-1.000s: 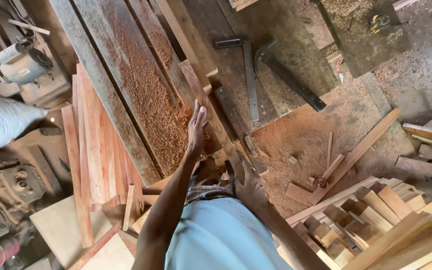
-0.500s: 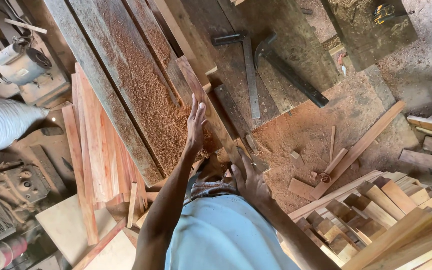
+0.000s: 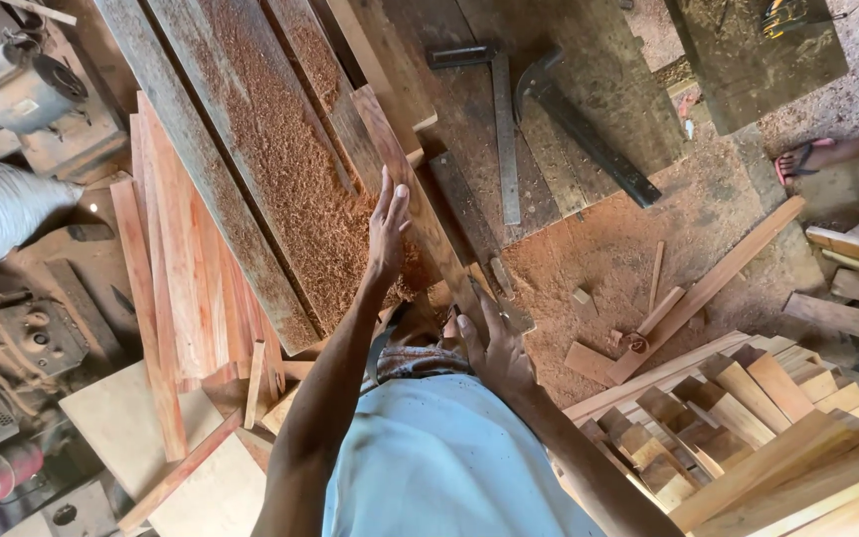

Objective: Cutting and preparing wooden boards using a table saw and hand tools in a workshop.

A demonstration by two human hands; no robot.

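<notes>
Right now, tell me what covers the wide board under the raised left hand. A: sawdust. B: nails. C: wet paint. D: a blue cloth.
A: the left hand lies flat, fingers outstretched, on a long plank beside the wide board, whose top is strewn with reddish-brown sawdust; no paint, cloth or nails show on it.

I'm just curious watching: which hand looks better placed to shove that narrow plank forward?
Probably the right hand: it sits at the near end of the narrow plank, behind it. The left hand only lies flat alongside.
</notes>
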